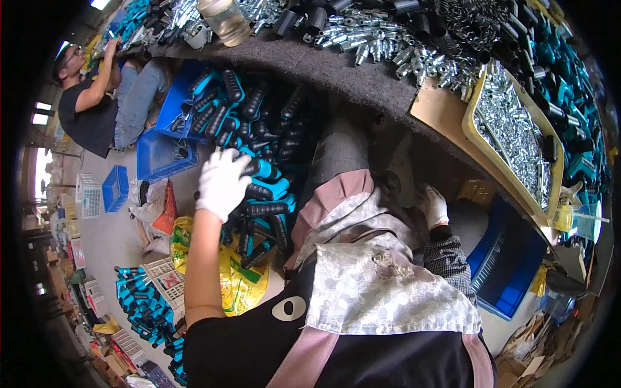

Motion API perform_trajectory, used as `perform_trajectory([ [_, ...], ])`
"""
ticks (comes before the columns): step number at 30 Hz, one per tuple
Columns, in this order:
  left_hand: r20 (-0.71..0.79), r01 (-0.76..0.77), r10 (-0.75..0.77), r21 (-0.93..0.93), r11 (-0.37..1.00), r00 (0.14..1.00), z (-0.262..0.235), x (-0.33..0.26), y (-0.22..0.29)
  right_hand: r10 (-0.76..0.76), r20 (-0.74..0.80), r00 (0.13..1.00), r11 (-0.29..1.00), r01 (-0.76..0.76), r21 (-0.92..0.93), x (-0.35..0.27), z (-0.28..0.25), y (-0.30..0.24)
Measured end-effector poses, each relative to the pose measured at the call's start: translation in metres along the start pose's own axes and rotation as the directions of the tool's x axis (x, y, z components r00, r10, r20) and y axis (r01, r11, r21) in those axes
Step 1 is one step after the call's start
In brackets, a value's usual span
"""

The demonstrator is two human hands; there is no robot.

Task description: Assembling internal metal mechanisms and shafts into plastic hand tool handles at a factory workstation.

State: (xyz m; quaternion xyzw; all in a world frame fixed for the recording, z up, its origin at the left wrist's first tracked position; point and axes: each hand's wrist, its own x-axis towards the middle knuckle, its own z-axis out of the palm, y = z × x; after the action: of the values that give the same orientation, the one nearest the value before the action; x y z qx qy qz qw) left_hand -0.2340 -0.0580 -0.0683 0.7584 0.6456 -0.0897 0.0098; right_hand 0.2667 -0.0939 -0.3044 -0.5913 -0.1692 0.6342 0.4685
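My left hand [222, 185], in a white glove, is at the near left side of a heap of black-and-teal tool handles [267, 208]. Its thumb and fingers close around the black end of one handle [257, 167], which still lies against the others. My right hand [433, 207], also white-gloved, rests low beside my right leg, beneath the bench edge. Its fingers are loosely apart, and I see nothing in them; part of the hand is in shadow. A patterned apron [369, 284] covers my lap between the two hands.
The dark bench [310, 57] carries heaps of metal fittings [381, 42], a yellow tray [475, 107] of small parts and a jar [225, 22]. Blue bins [162, 155] stand left; a blue crate [511, 258] stands right. A person [97, 90] sits at the far left.
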Motion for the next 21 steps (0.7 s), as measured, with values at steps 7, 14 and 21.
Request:
perform_trajectory([
  [7, 0.228, 0.014, -0.009, -0.024, 1.0, 0.974, 0.029, 0.012, -0.004, -0.058, 0.019, 0.998, 0.99, 0.06, -0.125, 0.018, -0.007, 0.019],
  [14, 0.238, 0.119, -0.084, -0.136, 0.984, 0.968, 0.051, -0.028, 0.04, -0.101, 0.004, 0.995, 0.98, 0.1, -0.172, -0.001, 0.012, 0.009],
  [21, 0.074, 0.131, -0.121, -0.151, 0.98, 0.99, 0.083, -0.056, 0.037, -0.125, 0.279, 0.952, 0.956, 0.191, -0.223, -0.036, 0.058, -0.034],
])
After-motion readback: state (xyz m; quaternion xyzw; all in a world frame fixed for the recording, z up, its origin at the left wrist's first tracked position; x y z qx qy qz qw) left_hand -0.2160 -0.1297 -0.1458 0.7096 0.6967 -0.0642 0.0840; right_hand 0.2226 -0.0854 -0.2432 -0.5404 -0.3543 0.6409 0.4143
